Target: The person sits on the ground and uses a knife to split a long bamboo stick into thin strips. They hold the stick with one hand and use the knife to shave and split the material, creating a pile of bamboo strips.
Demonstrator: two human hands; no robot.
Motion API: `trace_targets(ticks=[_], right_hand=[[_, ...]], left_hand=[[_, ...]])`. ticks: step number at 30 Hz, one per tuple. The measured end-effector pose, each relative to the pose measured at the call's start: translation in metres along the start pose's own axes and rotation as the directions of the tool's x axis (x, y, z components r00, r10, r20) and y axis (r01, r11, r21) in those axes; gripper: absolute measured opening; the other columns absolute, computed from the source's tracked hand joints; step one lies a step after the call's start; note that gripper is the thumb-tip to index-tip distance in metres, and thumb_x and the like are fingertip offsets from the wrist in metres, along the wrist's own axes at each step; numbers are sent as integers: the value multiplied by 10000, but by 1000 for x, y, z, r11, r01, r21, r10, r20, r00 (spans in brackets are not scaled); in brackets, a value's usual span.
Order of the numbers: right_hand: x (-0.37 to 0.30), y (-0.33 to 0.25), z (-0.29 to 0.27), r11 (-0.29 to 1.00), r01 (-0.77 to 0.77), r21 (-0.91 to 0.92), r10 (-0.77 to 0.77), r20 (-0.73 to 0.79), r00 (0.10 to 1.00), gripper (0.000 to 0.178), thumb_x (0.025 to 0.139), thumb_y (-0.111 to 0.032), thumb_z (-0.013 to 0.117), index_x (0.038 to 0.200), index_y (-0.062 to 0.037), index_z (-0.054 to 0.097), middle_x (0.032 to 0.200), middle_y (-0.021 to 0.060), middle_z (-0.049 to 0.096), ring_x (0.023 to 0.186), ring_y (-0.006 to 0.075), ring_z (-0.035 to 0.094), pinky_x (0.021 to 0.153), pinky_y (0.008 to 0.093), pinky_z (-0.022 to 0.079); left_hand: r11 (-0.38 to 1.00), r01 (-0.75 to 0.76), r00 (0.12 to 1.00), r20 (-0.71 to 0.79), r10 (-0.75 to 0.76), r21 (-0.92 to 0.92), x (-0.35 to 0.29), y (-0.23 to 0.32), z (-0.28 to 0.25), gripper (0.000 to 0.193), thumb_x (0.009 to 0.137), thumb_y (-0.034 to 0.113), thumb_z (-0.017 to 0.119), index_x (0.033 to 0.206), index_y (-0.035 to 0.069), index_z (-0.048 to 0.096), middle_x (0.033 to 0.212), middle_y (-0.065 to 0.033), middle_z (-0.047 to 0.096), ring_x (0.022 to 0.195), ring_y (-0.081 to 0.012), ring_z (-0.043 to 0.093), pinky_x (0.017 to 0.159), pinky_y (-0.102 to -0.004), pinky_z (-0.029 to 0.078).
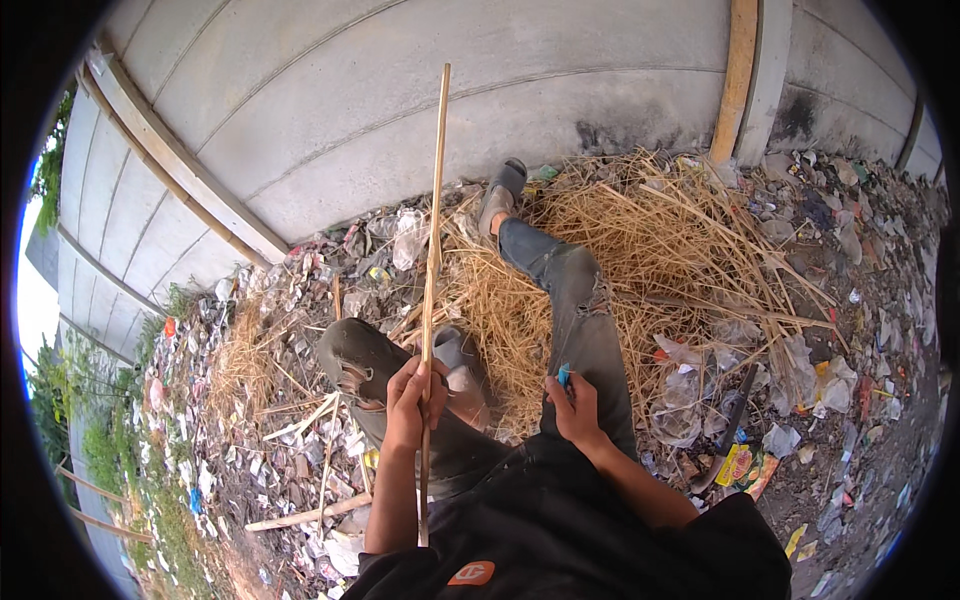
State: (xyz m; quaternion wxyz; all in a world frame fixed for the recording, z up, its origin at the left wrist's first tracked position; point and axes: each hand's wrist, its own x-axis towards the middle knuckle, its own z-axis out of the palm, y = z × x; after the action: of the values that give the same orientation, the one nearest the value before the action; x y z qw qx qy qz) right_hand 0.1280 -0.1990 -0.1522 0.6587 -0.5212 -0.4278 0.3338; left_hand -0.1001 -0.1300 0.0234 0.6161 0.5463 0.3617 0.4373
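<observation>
My left hand [408, 402] is closed round a long, thin strip of bamboo [436, 200]. The strip runs from beside my body, past my left knee, up in front of the wall. To its right, over my thigh, my right hand [578, 418] is closed on a small blue object [563, 375]; only its top shows, and its kind cannot be made out. The two hands are apart, and the right one does not touch the strip.
Pale straw-like shavings [640, 235] lie heaped around my outstretched leg. A long dark blade [738, 412] rests on the littered ground to the right. Cut sticks [305, 513] lie at left. Ahead stands a grey panel wall [600, 60] with a wooden post [735, 80].
</observation>
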Motion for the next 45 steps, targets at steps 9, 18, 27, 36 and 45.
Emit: trace_targets(ticks=[9,18,27,36,45], right_hand=[[-4,-16,-6,957,-190,217,203,-39,978,311,1023,-278,606,869,-8,622,727,44,622,646,107,611,589,272,480],[24,-47,-100,966,-161,201,220,-316,923,434,1006,-407,598,780,-37,584,693,57,586,608,132,601,596,286,480],[-44,16,-243,274,-419,-865,736,-92,671,670,836,-521,740,1167,57,672,1070,266,687,959,413,669,862,465,527],[-188,102,-284,-155,-858,-489,275,-856,438,833,849,-324,655,1548,-101,260,1346,320,456,1189,552,511,1042,600,395],[-230,143,-310,-217,-775,-593,360,-787,501,839,842,-156,638,1575,-255,242,1187,280,557,1038,479,623,881,558,489]], left_hand=[[998,43,999,-2,-43,55,-30,-12,-1,359,1088,274,438,1048,-43,601,537,-10,430,380,-75,345,363,-225,265],[991,-72,993,-86,81,110,-30,25,-11,363,1078,315,479,1065,-20,619,538,-1,438,391,-61,362,376,-212,272],[712,-358,801,-193,566,604,14,86,-41,291,1078,230,510,1120,-20,653,542,58,459,431,-6,396,418,-192,263],[27,-432,-287,-166,943,901,89,232,-87,403,1053,260,561,942,-125,525,505,-70,516,408,-131,512,374,-234,385],[141,-656,11,-178,984,741,144,238,-117,347,1068,258,503,1051,-85,459,833,-273,683,752,-341,740,613,-414,673]])
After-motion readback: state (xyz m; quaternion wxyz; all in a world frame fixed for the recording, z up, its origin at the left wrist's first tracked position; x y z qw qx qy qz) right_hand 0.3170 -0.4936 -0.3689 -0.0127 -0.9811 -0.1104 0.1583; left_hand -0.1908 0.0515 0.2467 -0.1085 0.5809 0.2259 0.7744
